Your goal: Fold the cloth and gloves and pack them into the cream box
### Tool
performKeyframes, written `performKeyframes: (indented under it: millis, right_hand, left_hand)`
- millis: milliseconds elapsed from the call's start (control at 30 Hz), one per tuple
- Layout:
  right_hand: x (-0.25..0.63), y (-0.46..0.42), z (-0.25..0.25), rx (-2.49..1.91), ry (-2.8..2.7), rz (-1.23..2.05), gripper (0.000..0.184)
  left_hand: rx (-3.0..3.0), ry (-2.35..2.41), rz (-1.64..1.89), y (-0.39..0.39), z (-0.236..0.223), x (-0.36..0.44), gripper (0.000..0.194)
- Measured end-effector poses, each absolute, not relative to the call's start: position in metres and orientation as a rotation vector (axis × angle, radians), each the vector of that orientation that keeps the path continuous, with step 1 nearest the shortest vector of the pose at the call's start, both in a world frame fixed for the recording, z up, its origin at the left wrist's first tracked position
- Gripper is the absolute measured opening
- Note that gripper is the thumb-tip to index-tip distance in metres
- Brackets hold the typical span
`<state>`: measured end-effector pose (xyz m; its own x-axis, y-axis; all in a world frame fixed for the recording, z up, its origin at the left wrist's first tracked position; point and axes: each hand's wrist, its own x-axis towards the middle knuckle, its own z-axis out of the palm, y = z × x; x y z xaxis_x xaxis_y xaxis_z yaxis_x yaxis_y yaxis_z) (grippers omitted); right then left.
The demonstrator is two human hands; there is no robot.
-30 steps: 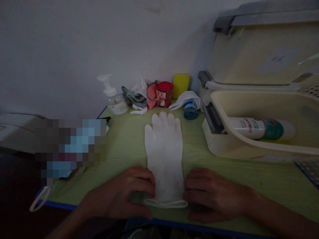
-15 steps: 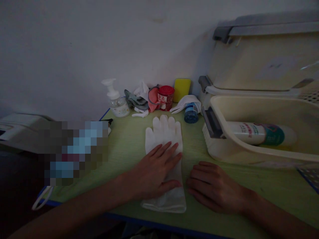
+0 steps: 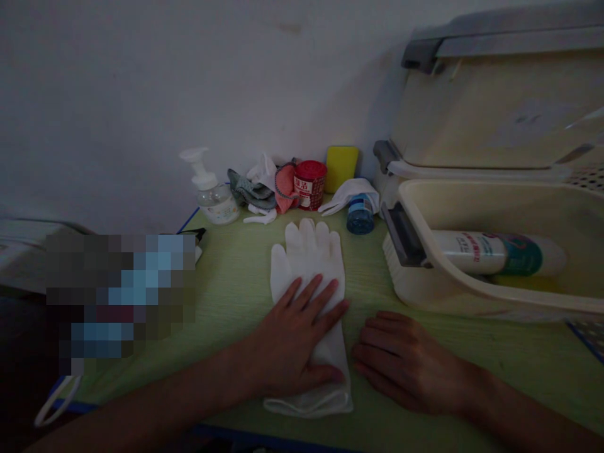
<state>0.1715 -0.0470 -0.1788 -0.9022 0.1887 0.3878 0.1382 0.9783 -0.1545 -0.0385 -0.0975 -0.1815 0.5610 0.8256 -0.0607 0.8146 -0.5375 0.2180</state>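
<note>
In the head view, our left hand (image 3: pixel 295 343) lies flat on a white glove (image 3: pixel 309 270), fingers spread wide, so that grip is apart and pressing, not pinching. The glove lies flat on the green table (image 3: pixel 236 296), with its finger tips pointing away from us and its cuff near the front edge. Our right hand (image 3: pixel 406 362) rests on the table just beside the glove, fingers curled in a little and holding nothing.

To press the glove flat well, we think the palm should push down softly and slide toward the finger tips, so no bumps stay. The right hand can keep the cuff side from sliding.

Now the edges. The blue front edge of the table is close under the cuff, so we should not pull the glove toward us. On the right, a cream tub (image 3: pixel 476 296) stands near, with a white bottle (image 3: pixel 495 251) lying in it. At the back, by the wall, are a pump bottle (image 3: pixel 212 192), some cloths (image 3: pixel 257 189), a red can (image 3: pixel 309 184), a yellow sponge (image 3: pixel 342 167) and a blue jar (image 3: pixel 359 214). The jar is near the glove's finger tips. There is open room on the left of the glove, up to a blurred patch, and in front of the tub.
</note>
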Motion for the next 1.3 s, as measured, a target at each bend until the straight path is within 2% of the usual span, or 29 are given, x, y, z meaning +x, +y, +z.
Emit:
performKeyframes:
  millis: [200, 533, 1033, 1167, 1233, 1300]
  right_hand:
    - [0.17, -0.048, -0.174, -0.197, -2.655, 0.234, 0.029]
    - [0.166, -0.058, -0.174, 0.081, -2.805, 0.442, 0.016]
    - [0.165, -0.061, -0.17, 0.114, -2.809, 0.467, 0.018]
    - [0.162, -0.062, -0.17, 0.073, -2.803, 0.43, 0.022]
    - [0.162, -0.062, -0.171, 0.084, -2.809, 0.418, 0.023]
    - [0.163, -0.061, -0.171, 0.102, -2.815, 0.406, 0.022]
  left_hand:
    - [2.586, 1.384, 0.109, -0.098, -0.185, -0.038, 0.092]
    - [2.558, 1.401, 0.057, -0.097, -0.183, -0.036, 0.084]
    - [2.478, 1.41, 0.024, -0.097, -0.178, -0.036, 0.088]
    - [2.441, 1.318, 0.22, -0.098, -0.174, -0.042, 0.088]
    - [2.376, 1.304, 0.482, -0.094, -0.172, -0.048, 0.073]
    - [2.247, 1.424, 0.862, -0.085, -0.173, -0.057, 0.05]
